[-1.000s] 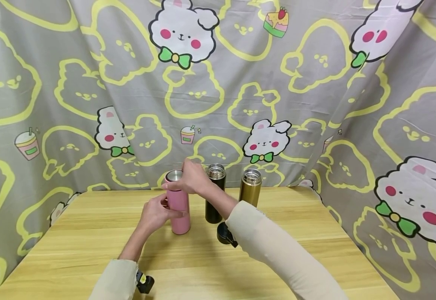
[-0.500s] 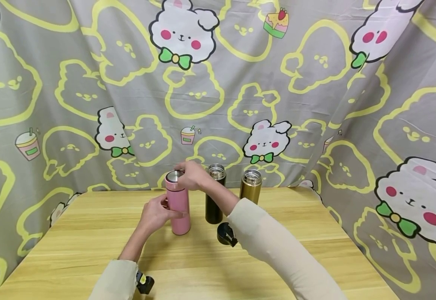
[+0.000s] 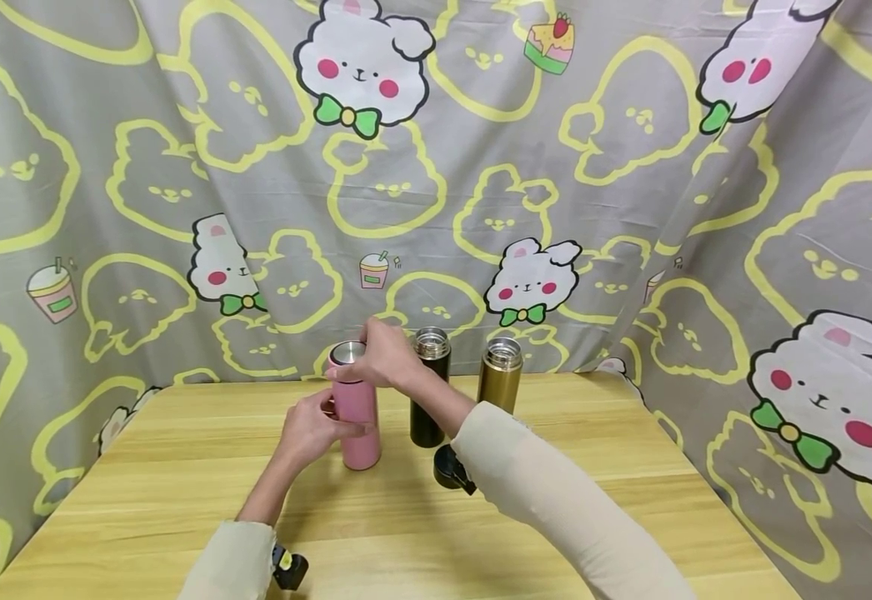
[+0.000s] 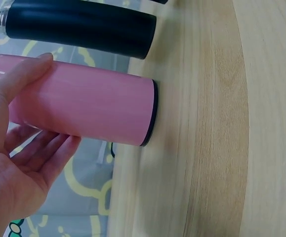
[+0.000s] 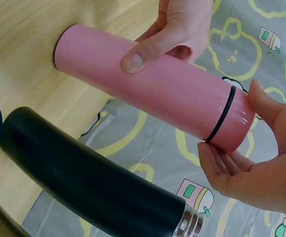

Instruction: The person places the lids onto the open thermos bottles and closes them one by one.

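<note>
A pink thermos (image 3: 357, 403) stands upright on the wooden table, its steel-topped lid (image 3: 348, 353) sitting on the neck. Wrapped about the middle of its body, my left hand (image 3: 314, 429) holds it with the thumb on the near side. My right hand (image 3: 389, 358) grips the lid from above, fingers and thumb on opposite sides. In the right wrist view a dark seam ring (image 5: 221, 114) shows between lid and body. The thermos base (image 4: 150, 113) is at the tabletop in the left wrist view.
Just right of the pink thermos stands a lidless black thermos (image 3: 424, 421), then a lidless gold thermos (image 3: 499, 385). In front of the black one lies a black cap (image 3: 448, 468), partly behind my right sleeve (image 3: 548, 492). A patterned curtain (image 3: 436, 208) hangs behind the table.
Half a second ago my right hand was drawn back to the lid's right side. Now its fingers and thumb span the lid again, as a second ago. Left hand and pink thermos stay put.
</note>
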`<state>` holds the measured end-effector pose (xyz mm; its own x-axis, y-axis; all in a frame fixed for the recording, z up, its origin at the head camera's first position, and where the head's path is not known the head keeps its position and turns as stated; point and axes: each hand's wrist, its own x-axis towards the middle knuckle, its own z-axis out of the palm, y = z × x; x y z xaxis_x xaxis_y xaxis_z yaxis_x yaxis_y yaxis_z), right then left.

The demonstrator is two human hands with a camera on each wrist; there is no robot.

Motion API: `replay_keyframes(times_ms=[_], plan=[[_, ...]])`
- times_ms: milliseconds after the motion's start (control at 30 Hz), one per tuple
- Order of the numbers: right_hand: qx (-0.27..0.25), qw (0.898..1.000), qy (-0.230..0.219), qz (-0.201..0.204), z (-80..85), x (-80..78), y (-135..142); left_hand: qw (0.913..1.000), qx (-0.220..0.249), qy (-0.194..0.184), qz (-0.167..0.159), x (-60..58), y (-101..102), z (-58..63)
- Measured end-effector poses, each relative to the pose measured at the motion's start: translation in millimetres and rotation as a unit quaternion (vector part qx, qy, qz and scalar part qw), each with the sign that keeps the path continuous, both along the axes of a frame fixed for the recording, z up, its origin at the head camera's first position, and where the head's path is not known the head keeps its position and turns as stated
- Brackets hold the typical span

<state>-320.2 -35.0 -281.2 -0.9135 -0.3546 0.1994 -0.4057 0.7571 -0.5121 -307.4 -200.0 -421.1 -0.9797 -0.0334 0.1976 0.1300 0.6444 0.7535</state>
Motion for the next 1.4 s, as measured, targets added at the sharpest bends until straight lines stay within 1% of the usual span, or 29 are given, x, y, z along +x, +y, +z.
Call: replay_keyframes(times_ms=[133, 200, 267, 367, 467, 600, 733, 900, 1033, 1200, 1300, 1400], plan=[[0.001, 1.0, -0.005, -0.006, 0.2, 0.7, -0.6, 1.0, -0.004, 0.005, -0.003, 0.2, 0.3, 1.1], [0.007, 1.0, -0.015, -0.008, 1.4, 0.4, -1.1, 1.0, -0.003, 0.003, -0.007, 0.2, 0.2, 1.2], [0.007, 0.999, -0.035, -0.006, 3.7, 0.2, -1.7, 0.9999, -0.002, 0.0, -0.01, 0.3, -0.1, 1.4], [0.004, 0.998, -0.067, 0.006, 8.5, -0.6, -2.3, 0.9998, 0.007, -0.011, -0.011, 0.6, -0.5, 1.8], [0.008, 0.996, -0.086, 0.028, 13.0, -1.0, -2.4, 0.9997, 0.016, -0.018, -0.009, 0.5, -0.6, 2.1], [0.029, 0.996, -0.071, 0.053, 14.7, -2.0, -1.9, 0.9997, 0.017, -0.014, -0.009, 0.2, -0.8, 1.6], [0.033, 0.997, -0.046, 0.059, 12.5, -3.3, -1.3, 0.9998, 0.016, -0.009, -0.009, 0.6, -0.8, 1.2], [0.03, 0.999, -0.021, 0.04, 10.8, -3.5, -1.7, 0.9999, 0.013, -0.006, -0.007, 0.6, -0.6, 0.5], [0.014, 1.0, -0.005, 0.01, 7.4, -2.8, -2.2, 1.0, 0.006, 0.001, -0.006, 0.5, -0.1, 0.5], [-0.008, 1.0, 0.001, -0.02, 0.7, -1.8, -3.4, 0.9999, -0.008, 0.01, -0.004, 0.4, 0.0, 0.8], [-0.012, 1.0, 0.001, -0.028, -2.4, -2.2, -3.8, 0.9998, -0.013, 0.014, -0.005, 0.2, -0.1, 0.5], [-0.011, 1.0, 0.001, -0.025, -4.2, -3.1, -4.1, 0.9998, -0.013, 0.012, -0.009, -0.6, -1.5, -0.2]])
